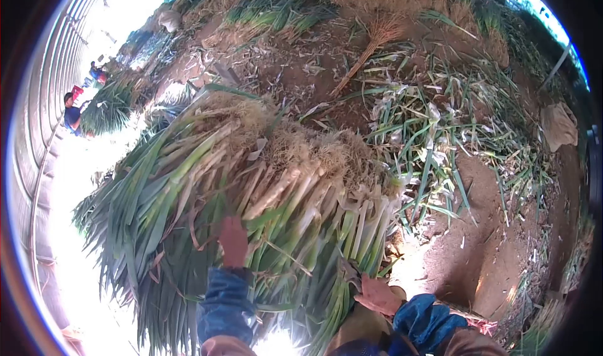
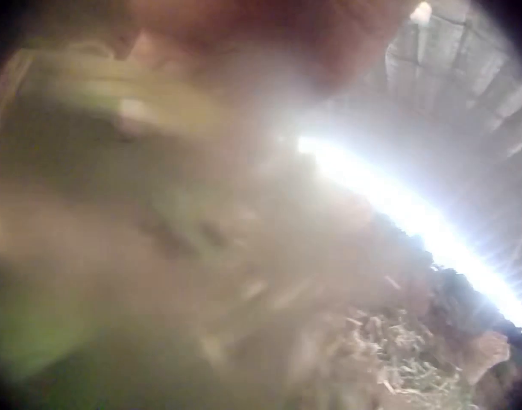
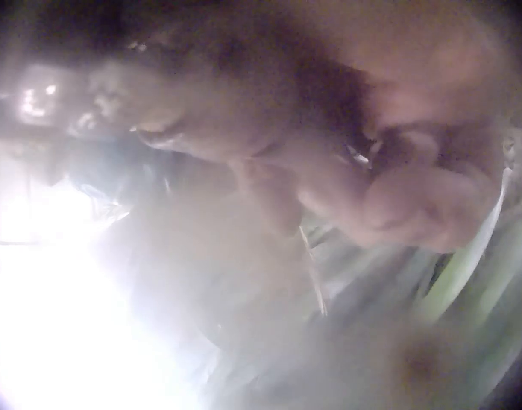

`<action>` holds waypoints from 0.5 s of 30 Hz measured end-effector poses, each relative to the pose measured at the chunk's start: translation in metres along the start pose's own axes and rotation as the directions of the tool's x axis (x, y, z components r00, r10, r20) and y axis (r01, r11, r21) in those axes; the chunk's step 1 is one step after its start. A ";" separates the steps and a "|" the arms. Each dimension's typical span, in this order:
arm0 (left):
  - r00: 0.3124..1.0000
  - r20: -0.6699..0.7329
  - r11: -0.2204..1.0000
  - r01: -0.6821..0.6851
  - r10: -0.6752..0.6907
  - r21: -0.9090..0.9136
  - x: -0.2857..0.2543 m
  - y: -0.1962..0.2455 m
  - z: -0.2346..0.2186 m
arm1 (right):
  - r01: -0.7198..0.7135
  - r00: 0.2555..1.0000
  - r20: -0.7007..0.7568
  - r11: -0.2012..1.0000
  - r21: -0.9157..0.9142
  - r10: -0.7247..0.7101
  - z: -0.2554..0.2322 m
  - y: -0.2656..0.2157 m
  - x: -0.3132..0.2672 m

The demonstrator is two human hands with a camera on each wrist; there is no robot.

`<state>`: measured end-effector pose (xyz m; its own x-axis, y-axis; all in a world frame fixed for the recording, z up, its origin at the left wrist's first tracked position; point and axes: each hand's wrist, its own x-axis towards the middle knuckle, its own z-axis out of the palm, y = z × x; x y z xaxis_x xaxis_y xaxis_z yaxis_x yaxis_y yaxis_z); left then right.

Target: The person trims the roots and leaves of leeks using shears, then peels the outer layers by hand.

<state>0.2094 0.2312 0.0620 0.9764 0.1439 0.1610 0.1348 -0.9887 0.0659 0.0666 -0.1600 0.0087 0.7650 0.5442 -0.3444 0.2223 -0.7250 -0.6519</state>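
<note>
A large heap of green onions or leeks point(image 1: 282, 192) lies with its roots toward the top and its green leaves toward the lower left. My left hand point(image 1: 233, 240) is on the leaves at the middle of the heap; its fingertips are hard to make out. At the heap's lower right edge, my right hand point(image 1: 379, 295) has its fingers by a dark, crumpled item point(image 1: 350, 273) beside the stalks. The right wrist view shows curled fingers point(image 3: 423, 201) next to green leaves, with a small shiny thing between them. The left wrist view is badly blurred.
A twig broom point(image 1: 370, 51) lies on the soil beyond the heap. Loose leaves and trimmings point(image 1: 433, 130) cover the ground at right, near a pale sack point(image 1: 558, 126). Another leek pile point(image 1: 279, 13) is at the back. A person point(image 1: 71, 115) is at far left.
</note>
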 end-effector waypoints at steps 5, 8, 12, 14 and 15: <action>0.984 -0.072 0.943 -0.179 0.165 -0.281 -0.025 0.113 -0.079 | -0.211 0.973 0.110 0.976 0.053 0.204 -0.051 -0.042 -0.009; 0.953 0.013 0.896 -0.280 0.303 -0.344 -0.018 0.169 -0.055 | -0.145 0.987 0.071 0.989 -0.003 0.144 -0.025 -0.026 -0.002; 0.969 -0.043 0.962 -0.245 0.242 -0.121 -0.039 0.132 0.076 | 0.053 0.990 -0.123 0.983 -0.173 -0.075 0.002 0.021 -0.008; 0.961 0.160 0.946 -0.254 0.225 0.200 -0.078 0.106 0.081 | 0.067 0.985 -0.145 0.981 -0.184 -0.095 0.013 0.026 -0.018; 0.960 0.195 0.945 -0.242 0.200 0.219 -0.081 0.099 0.087 | 0.004 0.993 -0.116 0.992 -0.124 -0.019 0.005 0.019 -0.020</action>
<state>0.1582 0.1184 -0.0301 0.9974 -0.0683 -0.0242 -0.0717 -0.9787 -0.1923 0.0525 -0.1825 -0.0006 0.8256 0.5051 -0.2515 0.2987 -0.7694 -0.5646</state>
